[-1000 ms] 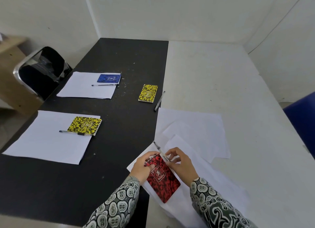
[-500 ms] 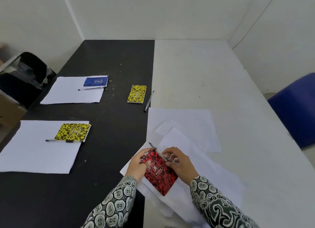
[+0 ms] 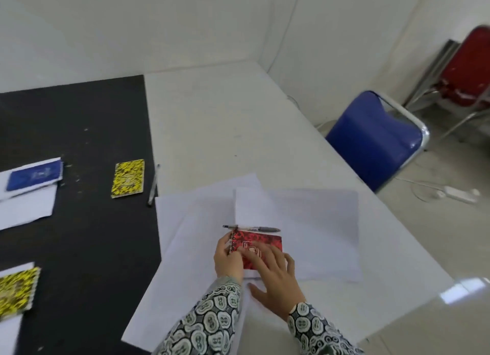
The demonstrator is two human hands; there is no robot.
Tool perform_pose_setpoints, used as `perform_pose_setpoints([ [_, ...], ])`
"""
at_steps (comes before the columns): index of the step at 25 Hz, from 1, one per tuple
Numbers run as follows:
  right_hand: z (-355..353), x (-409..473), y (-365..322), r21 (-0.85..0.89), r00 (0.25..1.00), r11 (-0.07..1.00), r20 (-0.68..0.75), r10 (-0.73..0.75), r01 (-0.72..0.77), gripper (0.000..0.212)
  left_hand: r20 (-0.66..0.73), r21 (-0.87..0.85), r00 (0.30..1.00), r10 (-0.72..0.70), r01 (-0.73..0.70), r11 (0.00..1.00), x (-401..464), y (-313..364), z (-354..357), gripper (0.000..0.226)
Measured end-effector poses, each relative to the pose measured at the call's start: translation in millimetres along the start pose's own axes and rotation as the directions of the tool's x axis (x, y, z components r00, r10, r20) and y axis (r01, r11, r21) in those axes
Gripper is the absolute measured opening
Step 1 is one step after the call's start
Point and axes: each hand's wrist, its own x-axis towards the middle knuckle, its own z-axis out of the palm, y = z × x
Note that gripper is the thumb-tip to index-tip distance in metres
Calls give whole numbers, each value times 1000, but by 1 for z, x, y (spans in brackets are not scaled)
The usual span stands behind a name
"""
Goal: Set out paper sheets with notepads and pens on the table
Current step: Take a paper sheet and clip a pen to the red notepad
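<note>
Left hand grips the red notepad's spiral edge, right hand lies flat on it, pen just beyond.

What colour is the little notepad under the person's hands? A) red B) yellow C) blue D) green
A: the notepad under the left hand and right hand has a red and black cover, and it lies on the white paper sheets just below a pen.
</note>
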Motion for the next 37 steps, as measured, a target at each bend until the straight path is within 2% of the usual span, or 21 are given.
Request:
perform_pose_setpoints([
  [4, -3, -2, 44, 31, 986, 986, -14, 165, -165, 76, -24, -102, 994, -107, 104, 989, -7, -6, 58, 40],
  [7, -11, -5, 77, 15, 988, 990, -62, 143, -143, 74, 17, -122, 986, -164, 164, 979, -18, -10, 88, 36],
  [12, -25, -11, 94, -9, 987, 988, -38, 157, -157, 69, 105, 190, 992, -73, 52, 980, -25, -12, 95, 33],
  [16, -21, -12, 97, -44, 983, 982, -3, 182, -182, 55, 248, 397, 967, -64, -42, 917, -15, -10, 83, 43],
  [19, -22, -14, 100, -50, 985, 983, 6, 174, -174, 53, 405, 529, 908, -111, -134, 838, -9, 0, 77, 43],
  [22, -26, -13, 98, -54, 981, 980, 29, 194, -192, 47, 522, 543, 823, -223, -120, 831, -5, 9, 55, 43],
  [23, -30, -10, 96, -39, 974, 974, 45, 223, -222, 45, 526, 530, 821, -221, -114, 841, -2, 12, 43, 41],
  [24, -35, -4, 92, 0, 961, 963, 68, 267, -268, 44, 501, 507, 848, -174, -125, 853, 4, 14, 28, 44],
  [26, -40, 14, 81, 123, 937, 929, 74, 342, -349, 46, 346, 513, 937, 47, -230, 827, 18, 18, -9, 38],
  [28, -40, 42, 64, 257, 948, 914, 19, 319, -313, 39, 152, 666, 952, 264, -296, 685, 35, 21, -46, 42],
  [29, -38, 59, 57, 311, 960, 911, 12, 279, -269, 29, 76, 755, 947, 312, -259, 602, 41, 21, -63, 50],
  [31, -27, 102, 46, 357, 978, 911, 51, 201, -206, 21, -81, 852, 957, 279, -79, 518, 48, 20, -86, 70],
  [32, -22, 124, 45, 349, 977, 913, 81, 198, -213, 28, -127, 862, 959, 252, -19, 506, 47, 20, -94, 76],
  [34, -15, 166, 44, 249, 932, 903, 195, 307, -349, 54, -137, 874, 964, 226, 11, 486, 46, 22, -107, 83],
  [35, -11, 184, 44, 134, 882, 891, 265, 390, -434, 70, -138, 862, 968, 211, 12, 507, 48, 21, -115, 84],
  [37, -9, 206, 46, -103, 781, 847, 341, 523, -522, 89, -132, 749, 976, 173, -16, 662, 52, 22, -128, 76],
])
